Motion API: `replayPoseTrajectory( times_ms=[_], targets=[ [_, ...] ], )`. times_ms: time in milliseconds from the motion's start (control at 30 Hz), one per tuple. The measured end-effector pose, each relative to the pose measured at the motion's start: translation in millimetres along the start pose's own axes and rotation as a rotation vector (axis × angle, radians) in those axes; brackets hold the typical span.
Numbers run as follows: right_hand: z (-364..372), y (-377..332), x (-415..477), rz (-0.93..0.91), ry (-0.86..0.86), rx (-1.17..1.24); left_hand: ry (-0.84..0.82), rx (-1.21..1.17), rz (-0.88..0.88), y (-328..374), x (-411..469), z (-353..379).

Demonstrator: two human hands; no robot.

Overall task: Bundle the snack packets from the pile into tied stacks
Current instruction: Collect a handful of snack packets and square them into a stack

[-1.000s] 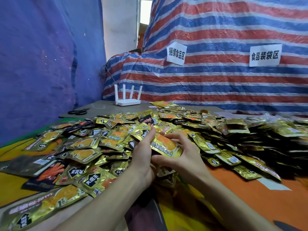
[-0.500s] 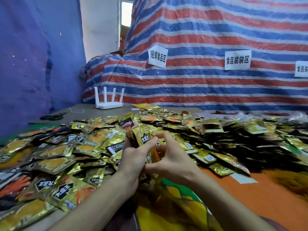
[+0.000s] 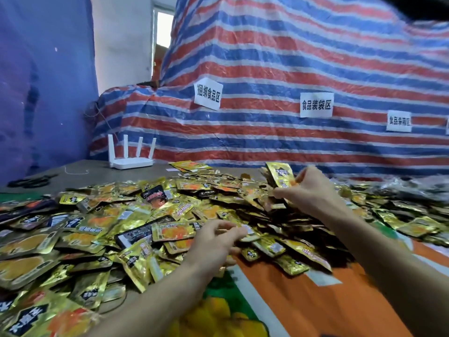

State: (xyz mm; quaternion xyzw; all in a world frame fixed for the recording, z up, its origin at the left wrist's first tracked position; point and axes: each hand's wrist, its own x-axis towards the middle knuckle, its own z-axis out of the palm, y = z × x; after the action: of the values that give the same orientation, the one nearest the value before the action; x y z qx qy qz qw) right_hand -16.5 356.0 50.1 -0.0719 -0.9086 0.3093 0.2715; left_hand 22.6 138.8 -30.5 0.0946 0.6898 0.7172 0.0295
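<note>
A striped red, white and blue tarpaulin (image 3: 303,69) fills the background, with a blue sheet (image 3: 43,93) hanging to its left. Below them, the pile of gold snack packets (image 3: 116,229) spreads across the table (image 3: 92,170) from the left edge to the far right, the packets lying flat and pointing every way. The right hand (image 3: 313,193) is raised over the far middle of the pile, thumb and fingers pinching the lower end of a small stack of packets (image 3: 279,173). The stack stands on end, long axis near vertical with the top leaning slightly left, printed face towards the camera. The left hand (image 3: 216,242) hovers low over the near edge of the pile, fingers loosely curled; blur hides whether they pinch a packet. A white router (image 3: 132,162) stands at the back of the table, and black scissors (image 3: 31,181) lie far left
</note>
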Motion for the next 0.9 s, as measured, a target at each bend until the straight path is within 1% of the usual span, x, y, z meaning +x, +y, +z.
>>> replayPoseTrajectory(
  times_ms=[67,167,300,433,533,767,833,900],
  targets=[
    [-2,5,29,0.003,0.099,-0.112,0.001,0.061,0.077,2,1,3],
    [8,13,61,0.06,0.138,-0.265,-0.009,0.125,0.183,7,3,3],
    [31,27,84,0.114,0.098,-0.373,-0.056,0.188,0.248,10,4,-4],
    [49,41,85,0.123,0.075,-0.593,-0.079,0.285,0.305,8,2,-12],
    [53,38,78,0.096,0.052,-0.691,-0.063,0.276,0.337,7,-1,-17],
    [39,29,63,0.038,0.008,-0.651,-0.004,0.286,0.327,14,-11,-33],
    [32,21,54,0.005,0.035,-0.606,0.02,0.324,0.344,20,-16,-46],
    [28,12,43,-0.069,0.098,-0.569,0.051,0.43,0.354,25,-19,-61]
  ],
)
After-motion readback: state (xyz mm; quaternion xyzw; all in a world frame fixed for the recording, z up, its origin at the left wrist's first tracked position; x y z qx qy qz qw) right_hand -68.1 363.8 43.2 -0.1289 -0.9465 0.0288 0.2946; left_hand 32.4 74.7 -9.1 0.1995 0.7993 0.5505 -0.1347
